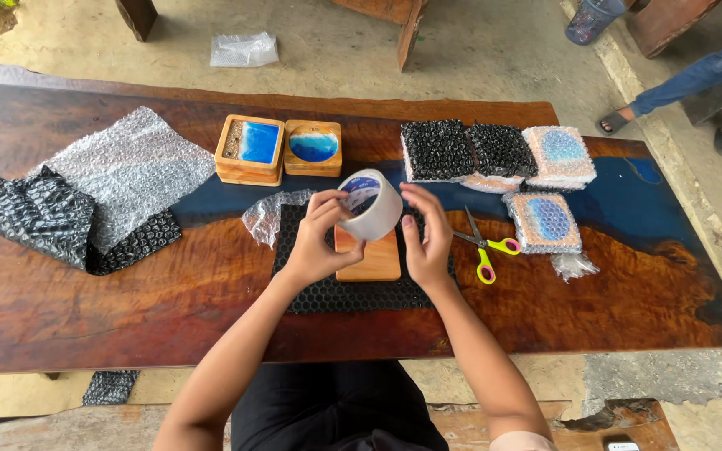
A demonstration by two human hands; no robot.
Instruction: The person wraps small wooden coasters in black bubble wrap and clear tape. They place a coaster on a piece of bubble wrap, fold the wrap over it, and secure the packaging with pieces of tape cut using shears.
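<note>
The tape roll [371, 205] is held up between both hands above a wooden block [369, 257]. The left hand [317, 238] grips its near rim with thumb and fingers closed on it; the right hand [426, 238] rests open-fingered against its right side. The block lies on a black mat [311, 288] on the tabletop [127, 309]. Scissors [485, 249] with yellow and pink handles lie just right of the mat. Further right sit wrapped bundles [499, 154]. Behind the roll stand two wooden coasters [277, 149] with blue centres. Bubble wrap [131, 171], clear and black, lies to the left.
</note>
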